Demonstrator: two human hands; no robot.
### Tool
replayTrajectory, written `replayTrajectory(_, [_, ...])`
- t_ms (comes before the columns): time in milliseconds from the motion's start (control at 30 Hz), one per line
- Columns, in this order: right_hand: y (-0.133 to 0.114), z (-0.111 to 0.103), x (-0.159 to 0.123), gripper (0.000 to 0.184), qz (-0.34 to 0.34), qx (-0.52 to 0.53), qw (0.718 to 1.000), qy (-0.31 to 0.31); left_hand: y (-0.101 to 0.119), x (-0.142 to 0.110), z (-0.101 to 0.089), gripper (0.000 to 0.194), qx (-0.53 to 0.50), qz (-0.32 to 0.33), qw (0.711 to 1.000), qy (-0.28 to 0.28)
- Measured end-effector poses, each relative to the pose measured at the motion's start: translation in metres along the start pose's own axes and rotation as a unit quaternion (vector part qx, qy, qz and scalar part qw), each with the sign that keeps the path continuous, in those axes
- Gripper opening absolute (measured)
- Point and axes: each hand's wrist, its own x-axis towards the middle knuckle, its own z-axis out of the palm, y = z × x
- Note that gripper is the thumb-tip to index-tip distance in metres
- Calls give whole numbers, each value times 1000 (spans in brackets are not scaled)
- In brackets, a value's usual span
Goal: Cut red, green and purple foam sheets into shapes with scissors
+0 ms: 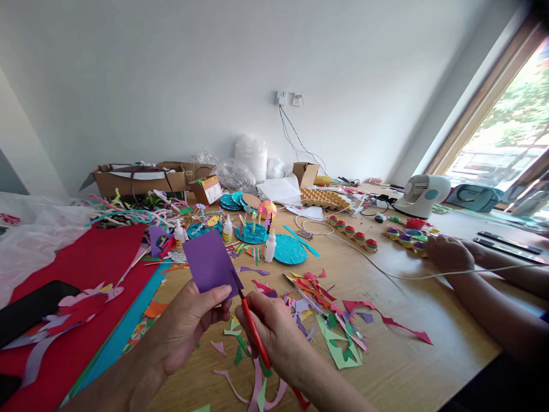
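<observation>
My left hand (pixel 186 326) pinches the lower edge of a purple paper rectangle (pixel 209 262) and holds it up over the wooden table (pixel 412 355). My right hand (pixel 274 335) is closed around red-handled scissors (pixel 251 320), whose blades touch the paper's lower right corner. Colourful paper scraps (pixel 330 320) lie on the table just beyond both hands.
Red and blue sheets (pixel 86 269) and a black phone (pixel 30 309) lie at left. Glue bottles (pixel 270 246), teal discs (pixel 290 250), pipe cleaners, cardboard boxes (pixel 137 178) and an egg tray (pixel 323 198) crowd the back. Another person's hand (pixel 448 252) rests at right near a white fan (pixel 422 194).
</observation>
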Motion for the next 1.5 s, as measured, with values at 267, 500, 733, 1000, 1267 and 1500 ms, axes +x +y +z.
replayTrajectory(267, [-4, -6, 1, 27, -9, 13, 1000, -19, 1, -3, 3, 14, 10, -17, 1000, -17])
replayTrajectory(500, [0, 0, 1, 30, -1, -4, 1000, -1, -2, -1, 3, 17, 6, -22, 1000, -16])
replayTrajectory(733, [0, -1, 0, 29, 5, 12, 1000, 3, 4, 0, 0, 16, 2, 2, 1000, -5])
replayTrajectory(1000, [8, 3, 1, 26, 29, 13, 999, 0, 10, 7, -4, 13, 20, 38, 999, 34])
replayTrajectory(1267, [5, 0, 1, 25, 30, 50, 998, -30, 11, 4, -1, 14, 35, 37, 998, 33])
replayTrajectory(1500, [1, -1, 1, 24, 33, 61, 997, -28, 8, 1, 1, 20, 22, 17, 999, 30])
